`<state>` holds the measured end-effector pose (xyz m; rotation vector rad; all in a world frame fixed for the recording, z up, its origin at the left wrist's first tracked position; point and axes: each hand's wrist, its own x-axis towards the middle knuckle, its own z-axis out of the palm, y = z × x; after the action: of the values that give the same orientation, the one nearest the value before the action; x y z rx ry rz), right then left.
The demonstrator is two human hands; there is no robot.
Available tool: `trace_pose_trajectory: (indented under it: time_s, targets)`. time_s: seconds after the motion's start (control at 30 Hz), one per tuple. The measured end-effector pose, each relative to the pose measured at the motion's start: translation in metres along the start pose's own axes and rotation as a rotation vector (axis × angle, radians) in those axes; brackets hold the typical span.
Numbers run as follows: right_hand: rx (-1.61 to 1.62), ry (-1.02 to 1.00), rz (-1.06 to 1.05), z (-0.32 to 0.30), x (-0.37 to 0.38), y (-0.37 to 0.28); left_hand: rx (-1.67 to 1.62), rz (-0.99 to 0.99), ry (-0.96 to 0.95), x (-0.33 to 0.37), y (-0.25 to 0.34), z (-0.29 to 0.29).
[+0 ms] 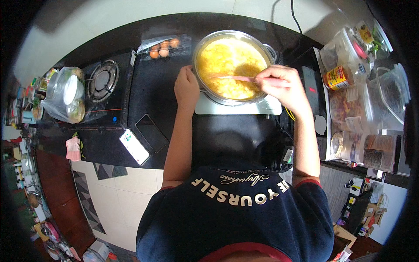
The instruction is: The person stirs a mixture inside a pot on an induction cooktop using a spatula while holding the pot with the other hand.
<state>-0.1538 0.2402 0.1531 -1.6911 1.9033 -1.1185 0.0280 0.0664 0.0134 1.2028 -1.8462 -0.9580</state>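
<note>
Black worktop (152, 89), big pot (238, 33) of yellow food (222, 56). My right fingers (269, 76) hold a pink stick (238, 78) tight; my left fingers (186, 72) curl by the pot, gripping or not, I can't tell.

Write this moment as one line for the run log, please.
pot on silver cooktop | right hand holding pink utensil over yellow food | left hand at pot's left side

Partly out of sight
The left hand (187, 86) hides its fingertips beside the pot (231, 102); the right hand (283, 85) covers part of the pink utensil (238, 78); far-left items (33, 200) are too small to tell.
</note>
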Motion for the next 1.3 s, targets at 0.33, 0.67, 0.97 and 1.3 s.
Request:
trace_pose_trajectory:
  time_s: [0.33, 0.67, 0.97, 1.3]
  targets:
    - [0.005, 0.267, 0.046, 0.013, 0.024, 0.016, -0.012, -0.010, -0.003, -0.002, 0.010, -0.002]
    - [0.104, 0.332, 0.049, 0.033, 0.031, 0.033, -0.009, 0.007, 0.002, 0.000, 0.009, -0.003]
    - [0.029, 0.276, 0.059, 0.039, 0.038, 0.040, -0.003, -0.018, -0.009, -0.002, 0.012, -0.003]
    - [-0.210, 0.154, 0.136, 0.045, 0.057, 0.034, -0.001, -0.020, -0.004, -0.002, 0.006, -0.002]
